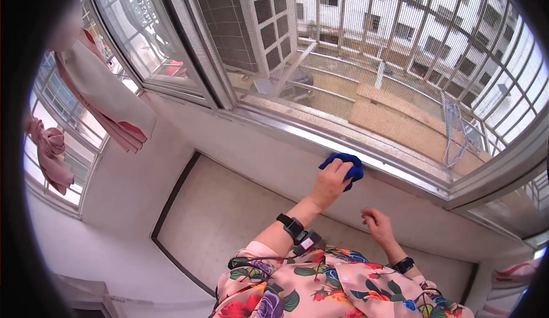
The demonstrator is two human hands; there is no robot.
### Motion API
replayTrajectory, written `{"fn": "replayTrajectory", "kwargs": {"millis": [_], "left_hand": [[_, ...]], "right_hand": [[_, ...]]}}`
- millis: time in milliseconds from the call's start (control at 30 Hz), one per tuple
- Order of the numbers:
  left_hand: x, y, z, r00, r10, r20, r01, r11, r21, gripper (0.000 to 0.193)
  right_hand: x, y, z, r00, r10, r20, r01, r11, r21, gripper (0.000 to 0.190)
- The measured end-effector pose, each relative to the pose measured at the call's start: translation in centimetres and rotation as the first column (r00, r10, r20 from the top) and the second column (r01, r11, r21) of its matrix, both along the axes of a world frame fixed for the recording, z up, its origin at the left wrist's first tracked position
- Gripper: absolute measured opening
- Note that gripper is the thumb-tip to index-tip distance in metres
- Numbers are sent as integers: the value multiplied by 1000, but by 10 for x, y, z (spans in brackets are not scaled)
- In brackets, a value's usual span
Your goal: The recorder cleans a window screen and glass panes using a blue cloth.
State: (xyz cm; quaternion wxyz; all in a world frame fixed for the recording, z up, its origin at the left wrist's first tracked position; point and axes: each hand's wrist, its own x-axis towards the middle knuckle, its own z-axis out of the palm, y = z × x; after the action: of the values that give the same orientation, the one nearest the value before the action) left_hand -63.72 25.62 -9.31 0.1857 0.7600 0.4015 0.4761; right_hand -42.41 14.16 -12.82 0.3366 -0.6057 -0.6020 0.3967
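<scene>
My left hand (pixel 329 184) grips a bunched blue cloth (pixel 354 172) against the inner edge of the metal window sill (pixel 296 133). Part of the cloth is hidden under my fingers. Lower and to the right, my right hand (pixel 379 226) hangs in front of the white wall below the window, its fingers loosely curled and nothing seen in them. A mesh window screen (pixel 343 78) rises beyond the sill.
A sliding glass pane (pixel 150 35) stands left of the screen. Pink and white curtains (pixel 103 82) hang at the left, one of them knotted (pixel 51 146). Outside is a metal window cage (pixel 379 69) with a hanger (pixel 452 133). Below me is a pale floor (pixel 214 206) with a dark border.
</scene>
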Motion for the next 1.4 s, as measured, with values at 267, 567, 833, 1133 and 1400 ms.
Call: {"fn": "replayTrajectory", "kwargs": {"millis": [267,567,833,1133,1400], "left_hand": [[-129,61,14,799,578,167,-559,816,-148,22],[35,-3,23,986,-115,-117,125,988,89,37],[57,-28,27,854,-502,-133,447,841,-304,51],[-10,-19,3,935,-354,11,307,794,-524,30],[-23,6,-11,932,-276,236,358,592,-722,24]], "right_hand": [[41,-9,-21,977,-199,-78,201,979,20,21],[-1,23,24,908,-132,-397,44,974,-222,35],[12,28,8,597,-342,-725,205,939,-274,44],[107,-33,44,457,-765,-453,888,417,193,26],[79,-10,28,376,-878,-296,907,282,314,29]]}}
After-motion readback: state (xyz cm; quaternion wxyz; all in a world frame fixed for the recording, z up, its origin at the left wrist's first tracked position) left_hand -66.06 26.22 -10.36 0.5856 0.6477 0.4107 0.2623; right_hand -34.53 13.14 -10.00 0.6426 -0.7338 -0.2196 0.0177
